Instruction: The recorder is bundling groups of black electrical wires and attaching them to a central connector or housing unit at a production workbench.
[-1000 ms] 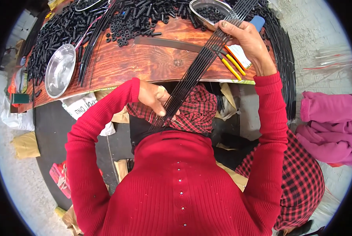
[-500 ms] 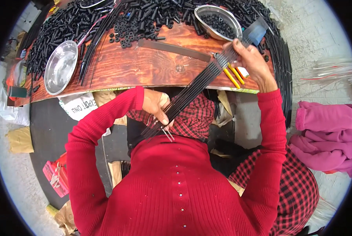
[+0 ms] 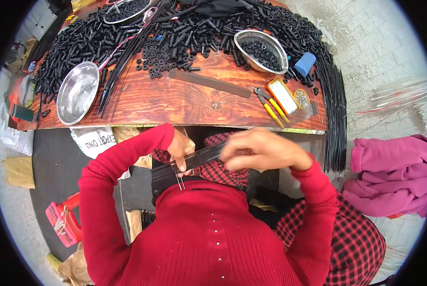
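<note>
A bundle of thin black rods [image 3: 201, 156] lies slantwise over my lap, in front of the red sweater. My left hand [image 3: 178, 148] is closed around it, the thumb pressed on top. Two thin pale metal prongs [image 3: 181, 183] stick out below that thumb. At the bundle's right end is my right hand [image 3: 263, 148], its fingers curled and smeared by motion. It covers that end, so whether it grips the rods or only touches them is unclear.
Black tubes and rings [image 3: 175, 35] heap along the table's far side. On the wood lie a flat dark bar [image 3: 208, 83], yellow-handled pliers [image 3: 273, 107] and an orange-rimmed tin [image 3: 282, 95]. Metal bowls [image 3: 77, 93] stand left and right [image 3: 286, 57]. Long black rods [image 3: 335, 119] hang over the right edge.
My right hand has come down and toward me from above the table's right side. The bundle has swung lower, off the table, and lies flatter. My left hand has shifted slightly left and down.
</note>
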A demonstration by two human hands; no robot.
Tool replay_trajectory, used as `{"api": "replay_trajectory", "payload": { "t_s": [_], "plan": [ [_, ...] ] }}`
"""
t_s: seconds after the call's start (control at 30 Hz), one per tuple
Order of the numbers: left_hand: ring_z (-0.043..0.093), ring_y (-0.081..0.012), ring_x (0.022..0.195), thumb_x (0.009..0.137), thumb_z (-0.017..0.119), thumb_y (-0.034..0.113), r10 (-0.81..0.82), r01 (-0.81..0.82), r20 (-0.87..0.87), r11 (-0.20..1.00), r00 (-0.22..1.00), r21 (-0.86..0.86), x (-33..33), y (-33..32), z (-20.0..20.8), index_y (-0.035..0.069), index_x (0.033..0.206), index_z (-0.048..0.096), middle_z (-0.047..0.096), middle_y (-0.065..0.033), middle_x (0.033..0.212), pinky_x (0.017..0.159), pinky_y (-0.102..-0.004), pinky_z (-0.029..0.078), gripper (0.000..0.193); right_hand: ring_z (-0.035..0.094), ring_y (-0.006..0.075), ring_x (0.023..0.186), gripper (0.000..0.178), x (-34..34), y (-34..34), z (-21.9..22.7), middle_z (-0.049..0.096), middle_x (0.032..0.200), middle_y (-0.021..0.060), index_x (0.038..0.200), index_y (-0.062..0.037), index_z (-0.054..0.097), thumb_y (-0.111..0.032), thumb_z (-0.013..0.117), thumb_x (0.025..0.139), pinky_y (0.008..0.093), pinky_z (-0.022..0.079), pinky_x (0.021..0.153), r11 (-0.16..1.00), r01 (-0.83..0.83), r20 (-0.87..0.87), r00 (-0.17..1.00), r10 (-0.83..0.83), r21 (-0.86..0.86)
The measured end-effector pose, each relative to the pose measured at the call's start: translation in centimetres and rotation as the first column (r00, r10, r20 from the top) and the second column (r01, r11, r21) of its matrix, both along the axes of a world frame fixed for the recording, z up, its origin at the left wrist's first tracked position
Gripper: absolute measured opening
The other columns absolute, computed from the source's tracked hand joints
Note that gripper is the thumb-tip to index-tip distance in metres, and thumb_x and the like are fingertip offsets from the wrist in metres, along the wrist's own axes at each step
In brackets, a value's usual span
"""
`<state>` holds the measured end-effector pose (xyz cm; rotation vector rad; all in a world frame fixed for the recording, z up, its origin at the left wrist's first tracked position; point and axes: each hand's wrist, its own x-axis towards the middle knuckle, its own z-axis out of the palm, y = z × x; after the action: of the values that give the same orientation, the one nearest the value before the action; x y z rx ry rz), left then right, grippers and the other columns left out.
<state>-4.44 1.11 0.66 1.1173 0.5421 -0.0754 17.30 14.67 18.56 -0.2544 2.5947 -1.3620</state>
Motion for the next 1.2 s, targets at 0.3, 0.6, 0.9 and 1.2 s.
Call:
{"api": "replay_trajectory", "payload": {
  "t_s": [0.3,0.6,0.9,1.2],
  "plan": [
    [0.069,-0.0139,0.091,0.088,0.071,0.011,-0.140,0.130,-0.240,0.990,0.961,-0.057,0.3,0.7,1.7,0.002,0.107,0.068,0.073,-0.0045,0.094,0.074,-0.0284,0.053,0.021,0.067,0.0177,0.060,0.038,-5.4,-3.5,-11.7,0.070,0.076,0.0100,0.094,-0.0008,0.067,-0.038,0.061,0.094,0.0314,0.051,0.053,0.976,-0.084,0.601,0.776,0.191,-0.203],
    [0.066,-0.0129,0.080,0.084,0.079,0.025,-0.153,0.141,-0.258,0.988,0.954,-0.065,0.6,1.2,0.5,0.003,0.106,0.071,0.072,-0.0026,0.088,0.073,-0.0301,0.055,0.032,0.058,0.0108,0.056,0.037,-5.1,-3.6,-14.6,0.060,0.069,0.0008,0.089,-0.0031,0.065,-0.038,0.055,0.097,0.0273,0.047,0.049,0.937,-0.020,0.703,0.656,0.275,-0.348],
    [0.067,-0.0122,0.070,0.090,0.065,0.015,0.390,-0.292,-0.255,0.890,0.885,0.349,-1.9,4.5,6.3,0.002,0.103,0.070,0.073,-0.0079,0.084,0.061,-0.0249,0.051,0.019,0.056,0.0092,0.054,0.034,-3.7,-2.4,-15.6,0.059,0.067,-0.0004,0.086,-0.0053,0.064,-0.035,0.053,0.097,0.0256,0.046,0.047,0.916,0.035,0.691,0.668,0.276,-0.400],
    [0.057,-0.0318,0.096,0.074,0.077,0.015,0.941,0.207,0.117,-0.189,0.317,0.960,-4.2,10.6,3.3,0.013,0.107,0.069,0.058,-0.0102,0.100,0.083,-0.0409,0.049,0.035,0.054,0.0086,0.052,0.032,-3.2,-2.6,-15.3,0.058,0.066,-0.0011,0.087,-0.0051,0.065,-0.033,0.054,0.097,0.0253,0.045,0.046,0.910,0.084,0.704,0.664,0.254,-0.407]
  ]
}}
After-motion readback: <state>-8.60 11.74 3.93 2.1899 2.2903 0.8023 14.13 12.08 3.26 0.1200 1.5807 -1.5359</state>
